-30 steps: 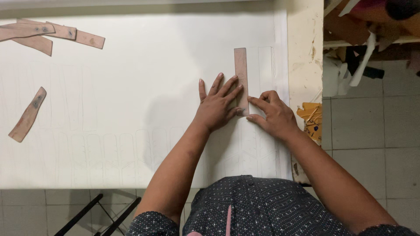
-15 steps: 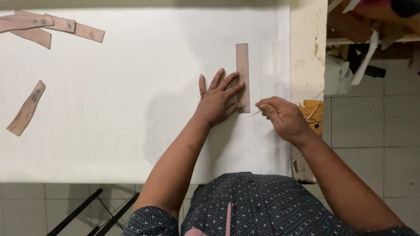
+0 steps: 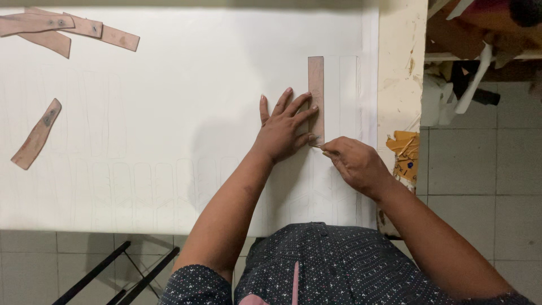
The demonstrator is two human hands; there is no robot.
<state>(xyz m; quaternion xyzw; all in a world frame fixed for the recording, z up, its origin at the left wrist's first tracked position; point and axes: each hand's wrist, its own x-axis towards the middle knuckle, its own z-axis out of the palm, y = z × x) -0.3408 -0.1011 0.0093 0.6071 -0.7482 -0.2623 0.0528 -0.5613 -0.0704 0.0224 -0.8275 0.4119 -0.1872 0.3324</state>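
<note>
Template (image 3: 316,96) pinned under flat left hand (image 3: 282,133); right hand (image 3: 353,164) has swung to its 6 o'clock end, fingers pinching a pencil.

Several long brown leather-like strips (image 3: 62,29) overlap at the white table's (image 3: 169,85) far left corner; another curved brown strip (image 3: 37,134) lies alone near its left edge.

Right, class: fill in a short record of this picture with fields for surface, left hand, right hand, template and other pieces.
Surface: white sheet with faint traced outlines
Left hand: left hand flat, fingers pressing the strip
Right hand: right hand pinching a thin marking tool at the strip's lower end
Template: narrow brown strip, lying lengthwise away from the person
Other pieces: brown strips at far left, one curved piece apart
</note>
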